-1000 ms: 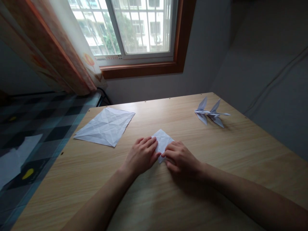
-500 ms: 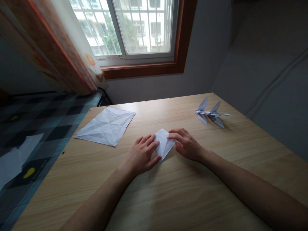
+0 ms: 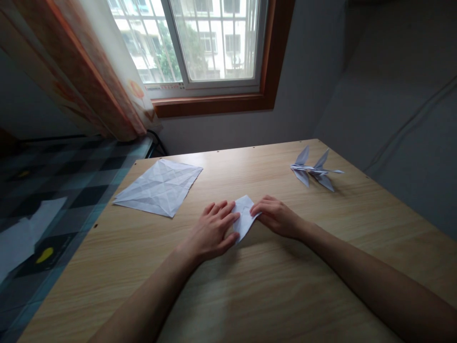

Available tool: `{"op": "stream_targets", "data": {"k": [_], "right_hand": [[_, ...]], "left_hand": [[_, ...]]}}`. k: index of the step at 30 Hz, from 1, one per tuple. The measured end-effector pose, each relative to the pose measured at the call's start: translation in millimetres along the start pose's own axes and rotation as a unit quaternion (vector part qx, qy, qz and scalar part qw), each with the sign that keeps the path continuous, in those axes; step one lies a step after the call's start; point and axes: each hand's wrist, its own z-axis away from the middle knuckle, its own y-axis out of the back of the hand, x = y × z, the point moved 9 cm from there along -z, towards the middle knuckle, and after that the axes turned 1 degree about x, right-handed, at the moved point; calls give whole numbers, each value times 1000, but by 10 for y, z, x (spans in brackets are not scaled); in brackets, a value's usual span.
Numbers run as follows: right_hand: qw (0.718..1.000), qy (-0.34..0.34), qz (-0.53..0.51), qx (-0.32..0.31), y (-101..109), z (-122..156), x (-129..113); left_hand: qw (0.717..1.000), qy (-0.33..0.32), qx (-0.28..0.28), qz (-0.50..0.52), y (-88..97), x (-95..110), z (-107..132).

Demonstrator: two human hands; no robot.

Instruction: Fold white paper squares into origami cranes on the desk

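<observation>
A small folded piece of white paper (image 3: 244, 216) lies on the wooden table between my two hands, its far corner pointing away from me. My left hand (image 3: 216, 231) rests flat with its fingers spread, the fingertips pressing on the paper's left side. At the right edge, my right hand (image 3: 274, 214) pinches a corner between thumb and fingers, and that edge is lifted slightly. The thumb of my right hand is partly hidden.
A creased, unfolded paper sheet (image 3: 160, 188) lies at the table's back left. Folded paper figures (image 3: 312, 169) with pointed wings rest at the back right. Left of the wooden table (image 3: 307, 286) is a checkered cloth (image 3: 78, 176) with white paper (image 3: 21, 243) on it.
My right hand has closed on the right corner of the folded paper and raised it a little. The left hand stays pressed on the paper. The view has shifted slightly.
</observation>
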Motion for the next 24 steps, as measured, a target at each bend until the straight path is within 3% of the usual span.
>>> {"op": "stream_targets", "data": {"k": [16, 24], "right_hand": [[988, -145, 32, 46, -96, -28, 138], [985, -160, 38, 43, -107, -17, 154]], "left_hand": [[1000, 3, 16, -6, 9, 144, -22], [1000, 1, 24, -2, -31, 136, 12]]}}
